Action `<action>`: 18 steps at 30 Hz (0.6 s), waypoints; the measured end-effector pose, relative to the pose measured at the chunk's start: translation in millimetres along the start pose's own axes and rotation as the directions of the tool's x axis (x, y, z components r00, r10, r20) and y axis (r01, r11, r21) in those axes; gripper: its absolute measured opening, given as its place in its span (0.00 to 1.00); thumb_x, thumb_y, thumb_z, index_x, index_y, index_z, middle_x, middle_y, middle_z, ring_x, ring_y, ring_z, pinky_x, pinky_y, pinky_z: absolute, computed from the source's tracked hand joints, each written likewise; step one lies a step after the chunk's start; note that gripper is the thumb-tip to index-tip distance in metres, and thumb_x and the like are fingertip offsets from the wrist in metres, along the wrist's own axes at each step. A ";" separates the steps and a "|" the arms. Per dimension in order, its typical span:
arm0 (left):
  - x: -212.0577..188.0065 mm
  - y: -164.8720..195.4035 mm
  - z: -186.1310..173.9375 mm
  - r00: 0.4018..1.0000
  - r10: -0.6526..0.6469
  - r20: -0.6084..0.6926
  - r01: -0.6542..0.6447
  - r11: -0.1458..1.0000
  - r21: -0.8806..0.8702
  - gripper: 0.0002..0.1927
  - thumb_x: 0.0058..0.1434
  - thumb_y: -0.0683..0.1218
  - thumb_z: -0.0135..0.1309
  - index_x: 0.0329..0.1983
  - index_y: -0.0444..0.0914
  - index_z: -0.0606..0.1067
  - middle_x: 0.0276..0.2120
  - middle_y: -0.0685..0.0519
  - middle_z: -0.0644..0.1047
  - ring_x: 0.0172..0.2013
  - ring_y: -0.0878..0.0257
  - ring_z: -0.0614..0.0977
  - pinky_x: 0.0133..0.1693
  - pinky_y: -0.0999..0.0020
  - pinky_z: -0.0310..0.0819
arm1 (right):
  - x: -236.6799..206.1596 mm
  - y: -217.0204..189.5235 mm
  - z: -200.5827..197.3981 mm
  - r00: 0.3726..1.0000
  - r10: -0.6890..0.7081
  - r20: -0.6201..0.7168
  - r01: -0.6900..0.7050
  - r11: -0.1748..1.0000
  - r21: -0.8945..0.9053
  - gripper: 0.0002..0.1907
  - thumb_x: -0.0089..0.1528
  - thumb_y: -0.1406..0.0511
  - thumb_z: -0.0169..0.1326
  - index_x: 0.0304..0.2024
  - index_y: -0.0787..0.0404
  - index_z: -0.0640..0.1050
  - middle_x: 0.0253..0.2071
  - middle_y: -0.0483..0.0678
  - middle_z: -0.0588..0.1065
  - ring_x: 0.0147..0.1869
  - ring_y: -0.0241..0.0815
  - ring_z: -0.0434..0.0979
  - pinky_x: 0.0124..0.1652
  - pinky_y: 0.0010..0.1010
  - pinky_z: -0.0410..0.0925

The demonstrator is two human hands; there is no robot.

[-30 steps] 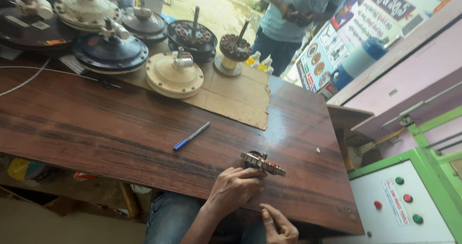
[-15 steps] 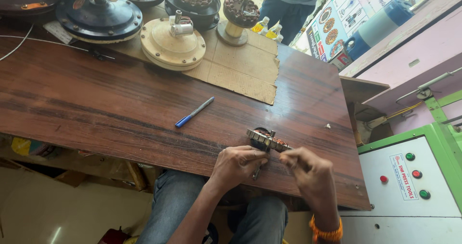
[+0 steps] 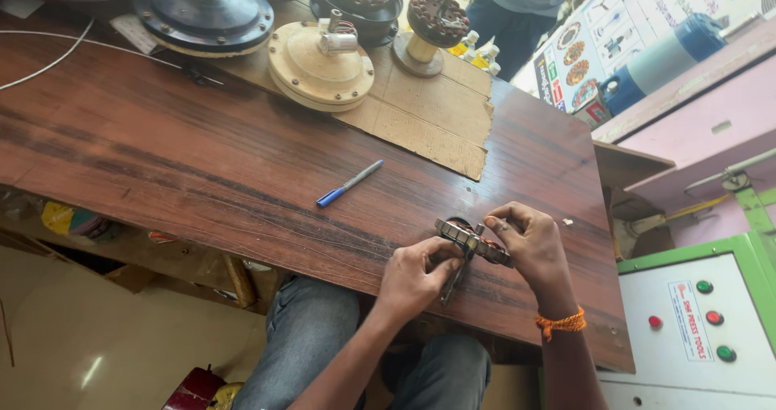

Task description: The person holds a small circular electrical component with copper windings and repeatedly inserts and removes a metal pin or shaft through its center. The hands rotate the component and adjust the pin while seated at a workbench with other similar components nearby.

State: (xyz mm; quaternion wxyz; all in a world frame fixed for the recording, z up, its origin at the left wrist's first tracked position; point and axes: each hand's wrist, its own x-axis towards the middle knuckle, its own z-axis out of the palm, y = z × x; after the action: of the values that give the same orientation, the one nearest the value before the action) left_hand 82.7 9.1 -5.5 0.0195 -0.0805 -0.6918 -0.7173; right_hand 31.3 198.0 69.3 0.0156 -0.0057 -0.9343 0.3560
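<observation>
A: Head view: both hands on the stator (image 3: 473,240) at the table's (image 3: 202,159) near edge.
B: Left hand (image 3: 416,276) clamped under it, right hand (image 3: 529,240) pinching its far end. Blue pen (image 3: 349,183) lies nearby, apart.

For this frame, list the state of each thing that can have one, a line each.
Stator ring: tilted up on the table, held in both hands.
Left hand: gripping the ring's near side.
Right hand: pinching the ring's far end.
Blue pen: capped, lying flat, untouched.
Cream motor housing: closed, resting on cardboard.
Wound stator: upright on its base, windings exposed.
</observation>
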 end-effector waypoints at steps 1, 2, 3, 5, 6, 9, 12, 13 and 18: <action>-1.1 0.2 3.9 0.998 0.015 -0.059 -0.016 1.000 -0.023 0.08 0.58 0.44 0.61 0.41 0.42 0.83 0.34 0.55 0.86 0.35 0.65 0.88 0.36 0.69 0.80 | 7.0 5.9 -1.2 0.999 0.036 0.023 -0.035 0.999 -0.015 0.09 0.65 0.66 0.61 0.39 0.67 0.83 0.24 0.44 0.71 0.26 0.30 0.62 0.24 0.28 0.58; -2.0 0.2 8.0 0.996 -0.012 -0.087 0.013 1.000 0.011 0.07 0.58 0.45 0.62 0.39 0.42 0.83 0.34 0.55 0.86 0.35 0.63 0.88 0.37 0.68 0.79 | 12.4 12.2 -2.5 0.998 0.025 0.057 -0.025 1.000 -0.004 0.08 0.64 0.66 0.60 0.39 0.67 0.83 0.25 0.43 0.73 0.27 0.29 0.65 0.25 0.27 0.60; -2.9 0.2 12.3 0.993 -0.039 -0.113 0.044 0.998 0.046 0.06 0.57 0.45 0.63 0.38 0.42 0.83 0.33 0.54 0.86 0.36 0.60 0.88 0.38 0.67 0.78 | 17.0 18.4 -3.4 0.996 0.016 0.089 -0.016 1.000 0.009 0.08 0.63 0.67 0.59 0.39 0.67 0.83 0.26 0.43 0.76 0.28 0.28 0.68 0.26 0.26 0.63; -4.2 -0.1 19.9 0.988 -0.054 -0.147 0.066 0.995 0.075 0.06 0.56 0.45 0.64 0.36 0.41 0.83 0.32 0.53 0.86 0.35 0.57 0.87 0.38 0.64 0.77 | 22.9 30.7 -5.5 0.991 -0.021 0.131 0.018 0.999 0.026 0.08 0.63 0.67 0.58 0.38 0.67 0.83 0.27 0.41 0.79 0.31 0.26 0.71 0.29 0.24 0.66; -4.9 0.2 23.6 0.987 -0.041 -0.156 0.052 0.996 0.068 0.05 0.56 0.45 0.63 0.36 0.41 0.82 0.32 0.53 0.85 0.35 0.56 0.87 0.38 0.63 0.77 | 25.2 36.3 -7.8 0.988 -0.052 0.142 0.048 0.998 0.029 0.08 0.63 0.67 0.59 0.38 0.68 0.83 0.28 0.41 0.79 0.32 0.25 0.72 0.31 0.23 0.67; -10.0 3.3 26.2 0.977 -0.041 -0.212 0.035 0.999 -0.030 0.06 0.59 0.45 0.62 0.39 0.41 0.80 0.31 0.52 0.84 0.33 0.57 0.86 0.38 0.62 0.78 | 27.8 50.4 -11.9 0.988 -0.079 0.132 0.077 0.997 0.019 0.08 0.62 0.67 0.59 0.38 0.68 0.82 0.29 0.40 0.79 0.34 0.24 0.72 0.34 0.22 0.67; -11.8 9.6 15.3 0.942 0.193 -0.276 -0.174 0.980 0.093 0.05 0.62 0.45 0.63 0.39 0.41 0.79 0.33 0.53 0.82 0.35 0.59 0.82 0.41 0.63 0.77 | 26.4 62.1 -15.8 0.996 -0.055 0.070 0.056 0.998 -0.006 0.08 0.63 0.67 0.60 0.38 0.68 0.83 0.27 0.38 0.73 0.33 0.26 0.67 0.31 0.24 0.62; -10.7 11.5 9.3 0.910 0.310 -0.276 -0.268 0.947 0.178 0.05 0.62 0.45 0.64 0.39 0.42 0.79 0.34 0.54 0.82 0.37 0.60 0.80 0.42 0.63 0.76 | 24.7 65.8 -17.5 0.998 -0.039 0.043 0.039 0.999 -0.013 0.08 0.63 0.67 0.61 0.38 0.68 0.83 0.26 0.38 0.71 0.32 0.27 0.64 0.30 0.25 0.60; 31.6 8.1 -22.7 0.779 0.607 0.153 -0.626 0.742 0.242 0.25 0.53 0.46 0.66 0.56 0.41 0.78 0.47 0.53 0.81 0.50 0.56 0.78 0.55 0.59 0.67 | 21.5 79.8 -22.6 0.998 -0.045 0.032 0.045 0.999 0.004 0.09 0.63 0.66 0.60 0.38 0.68 0.83 0.26 0.36 0.71 0.31 0.25 0.63 0.29 0.24 0.59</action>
State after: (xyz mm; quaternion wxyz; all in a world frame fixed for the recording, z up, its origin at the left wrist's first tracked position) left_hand 50.6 -11.1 6.4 0.2443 -0.3241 -0.7203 -0.5624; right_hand 10.6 273.1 33.6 0.0087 0.0211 -0.9337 0.3572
